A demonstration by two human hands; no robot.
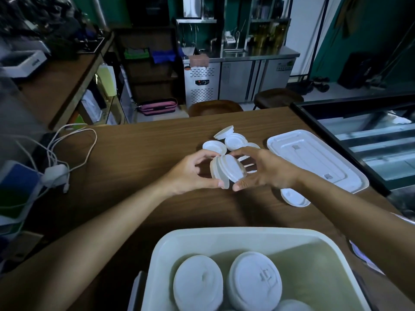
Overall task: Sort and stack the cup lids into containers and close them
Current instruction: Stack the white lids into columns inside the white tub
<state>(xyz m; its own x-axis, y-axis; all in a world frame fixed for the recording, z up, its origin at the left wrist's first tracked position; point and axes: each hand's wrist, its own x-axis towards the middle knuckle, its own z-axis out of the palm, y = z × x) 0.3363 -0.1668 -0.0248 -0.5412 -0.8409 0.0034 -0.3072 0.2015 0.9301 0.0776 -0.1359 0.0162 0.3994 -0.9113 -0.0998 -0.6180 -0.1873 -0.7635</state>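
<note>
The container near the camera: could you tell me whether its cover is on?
No, the container stands open, and a flat cover lies on the table to the right.

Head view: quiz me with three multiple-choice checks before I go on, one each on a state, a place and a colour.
1. The container is:
A. open, with stacks inside
B. closed
C. upside down

2. The container lid lies:
A. on a stool
B. on the table, to the right of the right hand
C. on the floor

3. The held lids are:
A. black
B. white
C. red

Answers:
1 A: its top is off and the stacks show inside.
2 B: it lies flat on the wood beyond the right hand.
3 B: the held lids between the left hand and the right hand are white.
</note>
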